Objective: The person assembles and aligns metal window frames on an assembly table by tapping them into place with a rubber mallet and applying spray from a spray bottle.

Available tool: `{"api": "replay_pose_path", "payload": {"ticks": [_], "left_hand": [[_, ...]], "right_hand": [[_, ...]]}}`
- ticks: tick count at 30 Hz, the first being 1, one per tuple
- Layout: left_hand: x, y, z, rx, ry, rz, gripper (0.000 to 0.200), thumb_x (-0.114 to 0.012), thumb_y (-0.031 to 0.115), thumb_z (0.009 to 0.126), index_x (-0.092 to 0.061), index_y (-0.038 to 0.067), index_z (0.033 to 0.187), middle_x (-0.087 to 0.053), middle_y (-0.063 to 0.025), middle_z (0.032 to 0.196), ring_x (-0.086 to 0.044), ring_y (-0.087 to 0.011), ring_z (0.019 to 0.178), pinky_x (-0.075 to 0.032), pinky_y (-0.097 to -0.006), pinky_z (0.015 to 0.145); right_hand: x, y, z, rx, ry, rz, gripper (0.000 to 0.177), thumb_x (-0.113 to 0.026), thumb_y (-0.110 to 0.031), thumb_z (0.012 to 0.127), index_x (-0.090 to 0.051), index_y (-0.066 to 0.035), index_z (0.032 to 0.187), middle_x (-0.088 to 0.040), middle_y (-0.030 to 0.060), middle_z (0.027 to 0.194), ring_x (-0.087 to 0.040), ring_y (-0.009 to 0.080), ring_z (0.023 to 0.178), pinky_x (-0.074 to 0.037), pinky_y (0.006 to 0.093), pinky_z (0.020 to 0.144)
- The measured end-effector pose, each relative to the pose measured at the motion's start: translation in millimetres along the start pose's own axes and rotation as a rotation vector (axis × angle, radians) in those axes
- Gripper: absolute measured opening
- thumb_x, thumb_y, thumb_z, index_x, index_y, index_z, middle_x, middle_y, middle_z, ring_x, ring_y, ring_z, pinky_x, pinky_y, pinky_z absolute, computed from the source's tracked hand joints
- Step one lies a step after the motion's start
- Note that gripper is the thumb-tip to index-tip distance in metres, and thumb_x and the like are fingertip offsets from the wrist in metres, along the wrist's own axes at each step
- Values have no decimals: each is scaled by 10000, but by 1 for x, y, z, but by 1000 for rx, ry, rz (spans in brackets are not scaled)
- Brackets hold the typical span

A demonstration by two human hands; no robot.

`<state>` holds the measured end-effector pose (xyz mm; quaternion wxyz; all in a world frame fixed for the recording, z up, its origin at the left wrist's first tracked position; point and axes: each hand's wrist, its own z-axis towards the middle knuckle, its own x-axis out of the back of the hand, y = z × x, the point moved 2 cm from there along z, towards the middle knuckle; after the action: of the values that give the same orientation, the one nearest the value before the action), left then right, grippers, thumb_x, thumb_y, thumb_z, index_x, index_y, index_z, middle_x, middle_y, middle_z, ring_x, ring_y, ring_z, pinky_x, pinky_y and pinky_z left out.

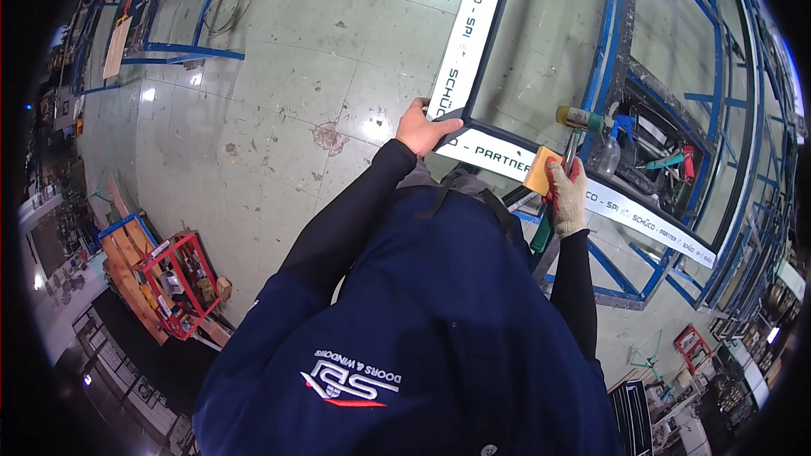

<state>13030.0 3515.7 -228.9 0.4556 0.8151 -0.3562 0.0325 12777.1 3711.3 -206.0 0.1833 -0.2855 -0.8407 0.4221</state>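
From the head view, the person's left hand (425,129) is bare, its fingers clenched around the near corner of a dark window frame (473,34). The frame is wrapped in white printed tape and lies flat on a blue steel counter (621,287) above the tiled floor (296,76). The gloved right hand (568,198) has its fingers grasping the handle of a mallet (579,119), whose head stands up just beyond the frame's near rail. An orange block (541,171) sits against that rail by the same hand; whether it is pinched or only resting there cannot be told. A blow landing off the block would probably dent the profile or tear the tape. The left fingers are close enough to the joint to be caught if the frame jumps, and the block could skid off the rail. Counted: one frame, one mallet, one block, one spray bottle (612,145) beside a tool tray (667,160), and one red cart (173,283) well apart on the floor.
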Motion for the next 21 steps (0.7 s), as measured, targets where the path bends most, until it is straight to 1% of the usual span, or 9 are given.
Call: {"api": "replay_pose_path", "payload": {"ticks": [1, 5, 12, 15, 17, 18, 19, 20, 21], "left_hand": [[-2, -8, 5, -29, 10, 47, 867, -857, 270, 781, -409, -193, 1361, -644, -278, 1215, -673, -258, 1077, -543, -334, 930], [-2, -43, 23, -151, -143, -158, 965, -871, 366, 721, -416, -183, 1372, -640, -291, 1239, -665, -312, 1124, -520, -337, 972], [4, -21, 11, -102, -68, 77, 879, -818, 362, 783, -432, -156, 1379, -662, -284, 1205, -683, -344, 1085, -529, -363, 957], [2, -29, 9, -85, -55, 27, 778, -762, 344, 847, -448, -130, 1379, -615, -299, 1272, -639, -380, 1150, -503, -386, 991], [-2, -43, -3, -240, 243, -19, 705, -736, 336, 875, -476, -113, 1354, -588, -296, 1279, -605, -391, 1165, -486, -404, 1000], [-4, -53, -15, -314, 393, -40, 669, -722, 332, 889, -490, -104, 1341, -575, -294, 1283, -589, -396, 1172, -477, -414, 1005], [6, -42, -40, -283, 415, 17, 606, -709, 324, 905, -513, -103, 1288, -548, -267, 1243, -556, -381, 1161, -458, -412, 1004], [12, -33, -63, -193, 342, 0, 527, -719, 302, 928, -532, -61, 1261, -605, -191, 1141, -613, -282, 1024, -497, -376, 919], [6, -43, -68, -142, 49, -163, 488, -724, 258, 932, -532, -44, 1264, -602, -164, 1166, -604, -239, 1054, -498, -356, 929]], "right_hand": [[-1, -1, 0, 0, -1, 1, 257, -713, -199, 945, -481, -87, 952, -550, -6, 715, -457, 46, 453, -397, 210, 383], [0, 0, -1, 4, 25, 13, 257, -717, -193, 942, -481, -92, 949, -547, -9, 714, -460, 41, 460, -394, 206, 386], [-2, -1, -2, 14, 33, -11, 267, -717, -198, 941, -475, -86, 960, -538, -10, 712, -462, 41, 484, -399, 205, 394], [-9, -4, -8, 46, 35, -62, 262, -710, -188, 943, -473, -78, 968, -537, -2, 715, -467, 47, 494, -400, 207, 400], [-23, -10, -17, 88, 4, -110, 262, -708, -176, 942, -470, -73, 975, -534, 2, 716, -472, 52, 501, -404, 209, 409], [-31, -15, -25, 31, -22, -146, 264, -714, -141, 929, -475, -59, 1007, -531, 5, 737, -480, 56, 504, -407, 214, 422], [-43, -24, -34, 12, -89, -154, 272, -720, -128, 919, -480, -53, 1024, -530, 3, 753, -484, 57, 505, -408, 217, 425], [-55, -29, -40, -6, -151, -160, 283, -727, -114, 910, -486, -48, 1042, -529, 1, 769, -488, 58, 507, -409, 219, 427], [-66, -30, -43, 0, -212, -169, 315, -739, -101, 892, -492, -43, 1080, -529, 1, 796, -499, 61, 508, -408, 222, 428]]}}
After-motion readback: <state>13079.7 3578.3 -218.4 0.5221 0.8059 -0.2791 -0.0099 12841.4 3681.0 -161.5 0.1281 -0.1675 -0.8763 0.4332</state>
